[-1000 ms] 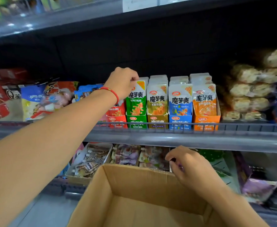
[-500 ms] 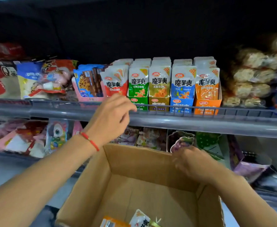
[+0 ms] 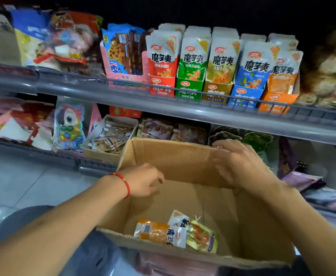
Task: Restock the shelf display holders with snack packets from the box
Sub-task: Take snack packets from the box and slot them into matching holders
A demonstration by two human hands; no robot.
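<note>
An open cardboard box (image 3: 175, 156) sits low in front of me. On its floor lie a few snack packets: an orange one (image 3: 152, 232) and a yellow-green one (image 3: 202, 235). My left hand (image 3: 144, 181), red string on the wrist, hangs inside the box near its left wall, fingers loosely curled and holding nothing. My right hand (image 3: 240, 164) grips the box's far right corner, fingers against the inner wall. On the upper shelf stand the display holders, full of upright packets: red (image 3: 162, 85), green (image 3: 189, 88), brown (image 3: 215, 93), blue (image 3: 244, 97), orange (image 3: 276, 101).
A grey shelf rail (image 3: 123, 96) with a wire guard runs in front of the holders. Cookie packs (image 3: 121, 54) stand to their left, bagged pastries (image 3: 332, 76) to their right. The lower shelf behind the box holds a tray of small packets (image 3: 109, 136). Grey floor lies at left.
My left hand has come down from the red holder on the shelf into the box. The view has tilted down, showing the packets on the box floor. My right hand stays on the box.
</note>
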